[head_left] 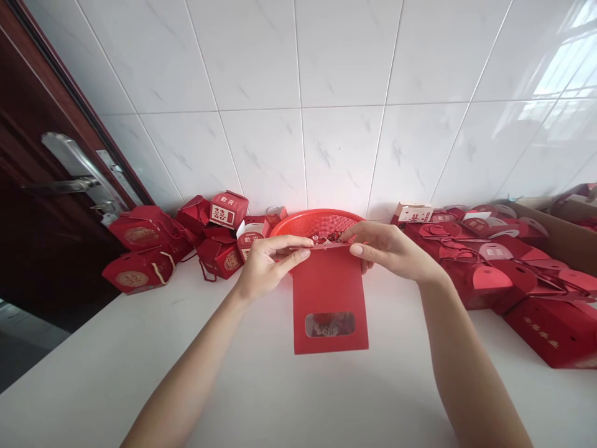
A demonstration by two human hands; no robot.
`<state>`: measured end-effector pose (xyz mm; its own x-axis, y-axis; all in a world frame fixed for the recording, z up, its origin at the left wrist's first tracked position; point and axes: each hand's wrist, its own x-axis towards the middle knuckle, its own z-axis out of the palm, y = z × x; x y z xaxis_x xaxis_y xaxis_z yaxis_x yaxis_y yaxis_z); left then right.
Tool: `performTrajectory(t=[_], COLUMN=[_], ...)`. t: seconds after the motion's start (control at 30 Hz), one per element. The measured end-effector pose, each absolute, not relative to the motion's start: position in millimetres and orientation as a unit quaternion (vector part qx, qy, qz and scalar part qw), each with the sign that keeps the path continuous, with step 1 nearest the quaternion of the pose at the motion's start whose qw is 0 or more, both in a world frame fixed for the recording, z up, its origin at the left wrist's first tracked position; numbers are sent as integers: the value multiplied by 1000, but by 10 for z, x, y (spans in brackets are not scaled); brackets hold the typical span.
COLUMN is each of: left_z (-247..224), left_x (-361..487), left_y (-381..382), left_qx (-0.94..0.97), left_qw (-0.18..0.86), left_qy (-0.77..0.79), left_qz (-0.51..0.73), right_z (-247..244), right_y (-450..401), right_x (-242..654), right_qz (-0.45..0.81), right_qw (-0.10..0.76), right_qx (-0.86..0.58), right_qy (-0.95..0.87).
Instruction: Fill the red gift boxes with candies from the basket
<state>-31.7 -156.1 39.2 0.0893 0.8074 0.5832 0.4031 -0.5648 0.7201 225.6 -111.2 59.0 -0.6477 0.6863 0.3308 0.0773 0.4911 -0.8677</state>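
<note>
Between my hands hangs a red paper bag [329,280] with a clear oval window low on its front; something pale and red shows faintly through it. My left hand [270,261] pinches the bag's top left corner between thumb and fingers. At the top right corner, my right hand [389,249] grips the edge in the same way, thumb in front. Directly behind the bag stands a red plastic basket [321,216] with small red wrapped pieces in it, partly hidden by the bag and my hands.
Several red gift boxes [135,270] are piled at the left, near a dark wooden door [41,230] with a metal handle. More red boxes [489,280] lie at the right beside a cardboard carton [559,233]. A tiled wall [261,149] backs the white table [140,354].
</note>
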Motion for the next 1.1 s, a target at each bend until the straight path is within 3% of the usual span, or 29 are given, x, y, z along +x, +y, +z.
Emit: performTrajectory(t=[0.27,0.53,0.83,1.1], left_z=[356,435,423,433], left_x=[-311,-393,-306,-306], left_y=[-1570,-1634,-1595,-1619], left_qx=[737,792,743,740], left_qw=[165,247,286,257], left_qy=[396,361,428,428], left_qz=[522,427,428,450], right_z=[599,580,586,600], right_y=[-1141,-1128,-1134,-1144], right_x=[2154,2151,2142,2158], right_qz=[412,399,339,326], right_qw=[314,342,375,320], right_qx=[-266,-264,-281,-274], right_qy=[-813,-809,-815,-846])
